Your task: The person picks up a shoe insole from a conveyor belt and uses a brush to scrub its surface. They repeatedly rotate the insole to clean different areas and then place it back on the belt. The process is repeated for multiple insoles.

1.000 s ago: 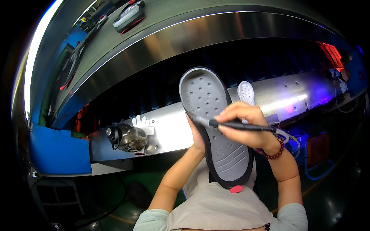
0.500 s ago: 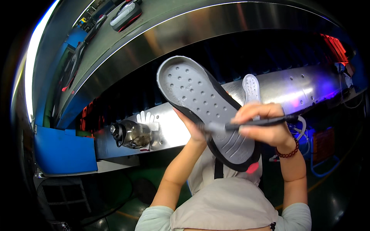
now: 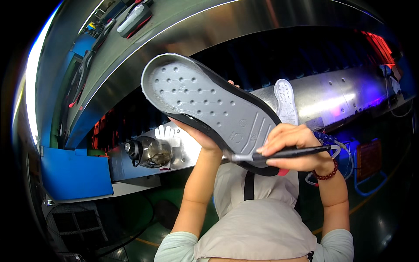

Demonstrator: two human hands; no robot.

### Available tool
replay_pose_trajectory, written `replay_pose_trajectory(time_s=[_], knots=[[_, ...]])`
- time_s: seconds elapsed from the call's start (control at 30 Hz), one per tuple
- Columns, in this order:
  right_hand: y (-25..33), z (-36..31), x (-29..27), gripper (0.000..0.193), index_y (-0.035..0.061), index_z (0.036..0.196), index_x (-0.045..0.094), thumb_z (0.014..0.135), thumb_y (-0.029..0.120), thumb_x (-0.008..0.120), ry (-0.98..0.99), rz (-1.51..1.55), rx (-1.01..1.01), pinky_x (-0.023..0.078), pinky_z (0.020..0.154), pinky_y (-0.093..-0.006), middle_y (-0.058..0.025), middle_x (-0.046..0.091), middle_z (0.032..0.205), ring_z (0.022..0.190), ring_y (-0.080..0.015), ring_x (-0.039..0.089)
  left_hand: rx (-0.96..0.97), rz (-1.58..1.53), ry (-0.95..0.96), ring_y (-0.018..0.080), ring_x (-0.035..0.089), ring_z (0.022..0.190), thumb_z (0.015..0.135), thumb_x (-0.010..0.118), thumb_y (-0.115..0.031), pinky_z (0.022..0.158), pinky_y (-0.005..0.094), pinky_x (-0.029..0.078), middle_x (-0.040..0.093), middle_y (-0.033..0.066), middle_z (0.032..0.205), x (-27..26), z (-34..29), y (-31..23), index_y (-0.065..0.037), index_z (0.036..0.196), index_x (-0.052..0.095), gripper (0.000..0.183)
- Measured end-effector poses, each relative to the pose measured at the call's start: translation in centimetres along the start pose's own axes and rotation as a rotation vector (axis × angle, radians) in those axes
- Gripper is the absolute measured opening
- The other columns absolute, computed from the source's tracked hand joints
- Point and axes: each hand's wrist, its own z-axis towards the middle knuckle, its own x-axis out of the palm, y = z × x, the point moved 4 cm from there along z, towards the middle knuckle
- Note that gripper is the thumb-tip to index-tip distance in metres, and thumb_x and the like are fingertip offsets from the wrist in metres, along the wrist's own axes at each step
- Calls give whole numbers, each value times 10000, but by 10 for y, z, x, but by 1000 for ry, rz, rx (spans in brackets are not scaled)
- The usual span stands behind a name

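Note:
A large shoe sole (image 3: 200,98) with a grey dimpled inner face and a black rim lies tilted across the middle, its inner face up. My left hand (image 3: 200,136) is closed around it from below, with fingertips showing past the far rim. In my right hand (image 3: 297,146) is a brush (image 3: 283,153) with a dark handle, gripped between thumb and fingers. The blurred brush tip meets the near side rim, close to the sole's front end. A red tab (image 3: 283,172) sticks out at that end. A pale hose (image 3: 336,151) shows behind the handle's rear end.
A metal ledge (image 3: 323,98) runs across, bearing a pale smaller sole (image 3: 286,101), a dark translucent bottle (image 3: 152,152) and a white glove (image 3: 164,132). Beyond it, a conveyor belt (image 3: 174,17) carries more soles (image 3: 134,20). A blue panel (image 3: 74,174) stands left, a blue-framed heater-like unit (image 3: 369,161) right.
The sole has shifted left and turned flatter, heel end further left. The brush has moved from over the inner face to the near rim, slightly lower.

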Motion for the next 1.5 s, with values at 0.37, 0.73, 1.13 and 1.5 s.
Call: replay_pose_trajectory(time_s=[0.37,0.73,1.13,1.5], knots=[[-8,-17,-4,210,2,815,644,610,-37,664,28,218,105,455,697,-244,-106,615,827,754,-144,573,70,211,-188,383,366,1112,692,203,-754,961,469,261,343,250,1234,-3,5,-19,-55,1294,224,923],[-33,-34,-13,210,-13,823,637,614,0,662,-16,390,205,414,779,-264,-103,613,887,920,-149,508,101,391,-324,385,344,1137,695,211,-749,969,468,266,316,225,1266,-31,8,-36,-73,1310,199,914],[-37,-32,15,157,-25,912,522,756,-14,529,-421,1096,291,464,811,-422,-191,561,967,925,-272,557,143,214,-223,254,381,1135,693,350,-715,959,383,305,338,122,1291,14,-47,-12,-42,1275,298,891],[-14,-19,27,156,-46,842,588,686,-52,603,-209,540,96,450,778,-288,-170,601,900,849,-192,578,-69,-162,-137,246,516,959,741,471,-474,825,345,427,501,144,1096,6,-48,-1,-1,1150,421,627]])
